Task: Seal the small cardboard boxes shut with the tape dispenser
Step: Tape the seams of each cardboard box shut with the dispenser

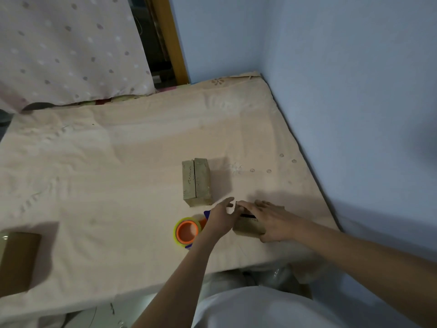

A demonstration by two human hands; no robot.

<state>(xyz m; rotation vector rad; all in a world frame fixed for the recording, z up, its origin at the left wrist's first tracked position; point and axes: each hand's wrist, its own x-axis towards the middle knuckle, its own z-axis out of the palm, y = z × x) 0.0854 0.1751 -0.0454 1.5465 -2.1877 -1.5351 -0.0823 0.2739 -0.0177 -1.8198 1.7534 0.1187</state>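
My right hand lies flat on top of a small cardboard box, fingers straight, pressing it. My left hand is open and holds nothing, touching the box's left end. The tape dispenser sits just left of my left hand, so that hand is nearer. Another box lies farther back.

Bare bed is left open on the left and far side. The near-right is crowded by two boxes and a dispenser; the right is closed by the wall.
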